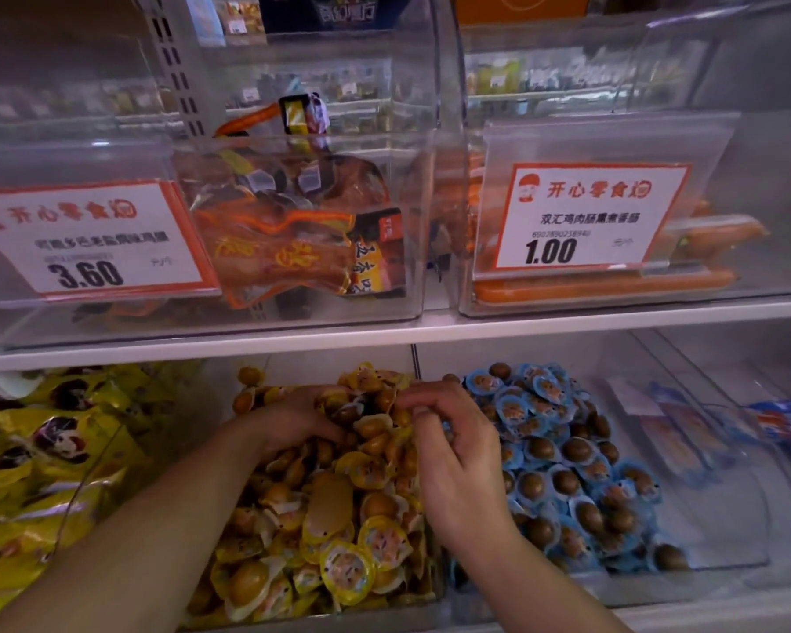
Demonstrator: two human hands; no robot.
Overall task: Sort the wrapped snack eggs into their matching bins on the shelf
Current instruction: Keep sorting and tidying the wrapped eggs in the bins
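Left hand: reaches over the near pile of yellow eggs, fingers curled down into the wrappers at the far end of the bin; they seem to be gathering a few, but what exactly they hold is hidden.
Right hand: sits at the divide between the two egg bins, fingertips bent and drawn close together over the yellow side; whether they pinch a wrapper cannot be told.
Yellow eggs: brown eggs in yellow-edged wrappers, heaped in the clear middle bin on the lower shelf, under both hands.
Blue eggs: darker eggs in blue-edged wrappers, piled in the bin just to the right, touching the divider.
Yellow packets: bigger bags stacked in the bin on the left.
Blue packets: flat packs lying well to the right, blurred.
Shelf board: white, running across above the egg bins.
Upper left bin: orange snack bags behind a 3.60 price card.
Upper right bin: orange sausages behind a 1.00 price card.
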